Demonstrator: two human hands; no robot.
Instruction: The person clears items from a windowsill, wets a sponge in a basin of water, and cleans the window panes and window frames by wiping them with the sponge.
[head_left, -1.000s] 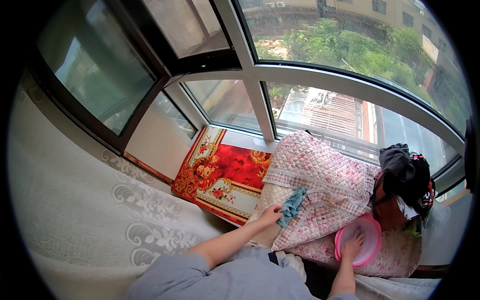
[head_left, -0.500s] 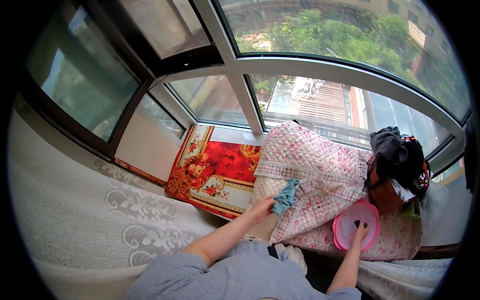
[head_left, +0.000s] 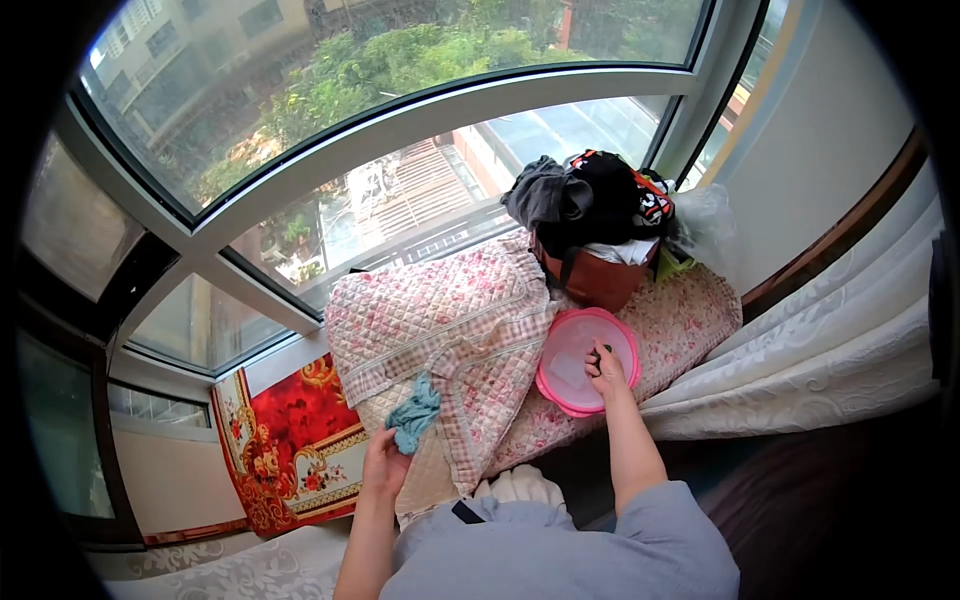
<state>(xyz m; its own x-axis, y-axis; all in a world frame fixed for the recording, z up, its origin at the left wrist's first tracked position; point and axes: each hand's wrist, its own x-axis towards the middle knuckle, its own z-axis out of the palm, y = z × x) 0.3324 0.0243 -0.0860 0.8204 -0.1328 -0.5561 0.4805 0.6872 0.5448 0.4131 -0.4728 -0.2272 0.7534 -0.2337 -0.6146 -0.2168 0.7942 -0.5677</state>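
My left hand point(head_left: 384, 464) pinches one end of a crumpled teal cloth point(head_left: 415, 412), which trails over a quilted floral cover point(head_left: 440, 310). In my right hand point(head_left: 606, 374) is a small dark object point(head_left: 601, 350); its kind cannot be made out. That hand is above a round pink-rimmed plastic container point(head_left: 560, 400) with a pale, see-through middle. The container rests on a floral quilted mat point(head_left: 680, 330), beside the folded cover.
Behind the pink container stands a brown box-like bag point(head_left: 592, 283) heaped with dark clothes point(head_left: 600, 200). A clear plastic bag point(head_left: 708, 222) leans beside it. At left lies a red floral blanket point(head_left: 300, 415). Windows line the far side; a white curtain point(head_left: 820, 350) hangs at right.
My view has swung to the right, so everything appears farther left. My left hand keeps its hold on the teal cloth, and my right hand stays over the pink container with the dark object.
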